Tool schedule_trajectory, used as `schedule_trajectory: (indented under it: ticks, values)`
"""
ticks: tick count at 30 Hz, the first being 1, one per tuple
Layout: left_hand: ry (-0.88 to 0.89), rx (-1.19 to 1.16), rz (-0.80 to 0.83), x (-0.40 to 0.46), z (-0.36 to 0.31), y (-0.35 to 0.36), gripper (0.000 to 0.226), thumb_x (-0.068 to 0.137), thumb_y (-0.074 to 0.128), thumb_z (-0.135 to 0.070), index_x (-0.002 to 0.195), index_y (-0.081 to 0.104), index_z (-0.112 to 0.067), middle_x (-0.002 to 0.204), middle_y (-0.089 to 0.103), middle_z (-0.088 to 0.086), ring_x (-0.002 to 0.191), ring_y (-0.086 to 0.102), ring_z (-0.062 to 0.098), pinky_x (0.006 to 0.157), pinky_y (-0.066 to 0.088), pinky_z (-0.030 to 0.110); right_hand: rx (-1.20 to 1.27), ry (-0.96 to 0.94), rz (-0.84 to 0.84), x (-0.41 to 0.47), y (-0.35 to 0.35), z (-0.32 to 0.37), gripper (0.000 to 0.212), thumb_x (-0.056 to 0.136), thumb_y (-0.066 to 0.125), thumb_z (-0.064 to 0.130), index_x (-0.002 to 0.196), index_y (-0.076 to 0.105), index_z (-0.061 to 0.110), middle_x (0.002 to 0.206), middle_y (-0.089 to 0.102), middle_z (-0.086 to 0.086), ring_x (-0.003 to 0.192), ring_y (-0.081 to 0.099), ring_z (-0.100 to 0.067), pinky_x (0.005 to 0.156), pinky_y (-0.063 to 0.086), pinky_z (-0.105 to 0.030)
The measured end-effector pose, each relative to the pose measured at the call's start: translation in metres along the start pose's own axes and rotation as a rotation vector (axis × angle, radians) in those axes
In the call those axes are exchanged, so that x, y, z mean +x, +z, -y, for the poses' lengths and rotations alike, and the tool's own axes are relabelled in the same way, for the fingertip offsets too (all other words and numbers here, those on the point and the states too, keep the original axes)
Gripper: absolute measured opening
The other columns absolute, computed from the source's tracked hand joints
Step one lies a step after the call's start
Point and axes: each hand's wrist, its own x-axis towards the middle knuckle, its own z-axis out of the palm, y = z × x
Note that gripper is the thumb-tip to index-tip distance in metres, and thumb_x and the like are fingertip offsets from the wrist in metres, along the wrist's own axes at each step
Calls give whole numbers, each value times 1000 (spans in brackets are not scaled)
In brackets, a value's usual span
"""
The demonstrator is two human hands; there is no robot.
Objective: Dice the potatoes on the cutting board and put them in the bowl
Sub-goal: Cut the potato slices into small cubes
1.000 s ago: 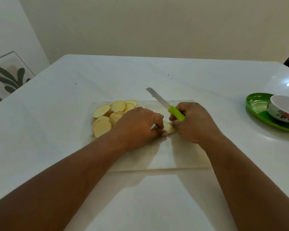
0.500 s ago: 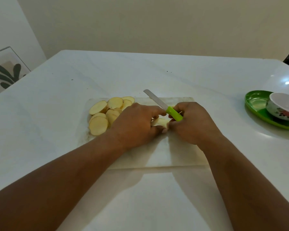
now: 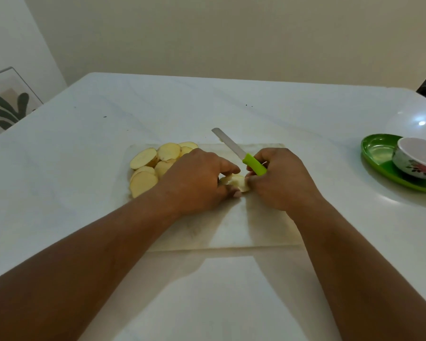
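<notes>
white table (image 3: 231, 114) | cutting board (image 3: 261, 232) | green plate (image 3: 376, 153)

table (image 3: 108, 168): big white top, kinda glossy, faint marbled veins running through it, rounded far corners
green plate (image 3: 379, 153): sits close to the table's right edge, shiny, shallow raised rim, partly cut off by the frame
light glare (image 3: 421, 123): small bright spot on the tabletop near the far right corner, just beyond the plate
dark specks (image 3: 248, 104): a few tiny crumbs or marks toward the far edge, can't tell what they are
framed print (image 3: 8, 104): off the table's left side, leaning against the wall, dark green leaf shapes on a pale background
wall (image 3: 231, 38): plain beige, behind the far edge
</notes>
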Motion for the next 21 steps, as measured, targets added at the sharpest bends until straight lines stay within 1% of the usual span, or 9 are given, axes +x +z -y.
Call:
schedule_trajectory:
  ticks: [3,5,8,11,14,16,18,21]
  values:
    - [-26,-4,3,0,-3,0,51,85,75,-57,132,68,-37,105,76,-14,89,60,-2,85,48,23,-52,-5,-32,-3,-6,-2,14,79,70,18,88,69,29,83,64,8,74,59,-9,58,43,-22]
    - [-34,-37,11,-1,-3,-1,53,84,78,-55,132,68,-36,111,74,-16,87,56,-8,85,47,19,-99,9,-43,-7,-12,-1,15,78,69,17,89,68,27,81,62,8,72,58,-9,56,42,-22]
    - [-26,-101,31,-2,0,-3,53,82,82,-49,131,69,-34,115,75,-14,88,64,-8,89,53,20,-134,30,12,-14,-17,2,17,75,68,15,87,66,27,80,61,7,71,59,-11,57,46,-24]
    - [1,-189,44,-2,4,-4,44,84,83,-33,126,72,-33,112,75,-16,87,69,-6,88,57,23,-100,34,83,-18,-18,4,19,75,69,15,85,65,31,80,60,11,69,59,-8,54,42,-23]
    - [12,-290,35,-3,7,-5,42,85,81,-16,121,74,-36,108,73,-19,87,69,-5,84,56,17,-65,24,87,-18,-16,5,20,74,71,16,87,66,30,79,59,12,69,59,-8,53,39,-22]
    - [8,-332,39,-4,7,-5,42,85,79,-9,120,75,-31,105,71,-24,86,69,-5,83,56,14,-57,22,78,-17,-14,4,21,74,71,15,87,66,30,80,59,12,71,59,-7,54,40,-22]
    - [7,-320,45,-5,8,-7,43,86,77,-6,122,74,-28,101,66,-29,88,69,-7,85,56,14,-48,23,75,-16,-14,2,21,73,71,14,85,66,30,79,60,11,70,60,-9,54,40,-22]
    - [2,-188,21,-5,12,-13,44,86,73,-12,124,72,-34,99,64,-28,89,68,-6,86,59,21,-62,25,59,-16,-16,1,19,74,71,16,78,62,32,77,59,12,68,59,-8,52,38,-22]
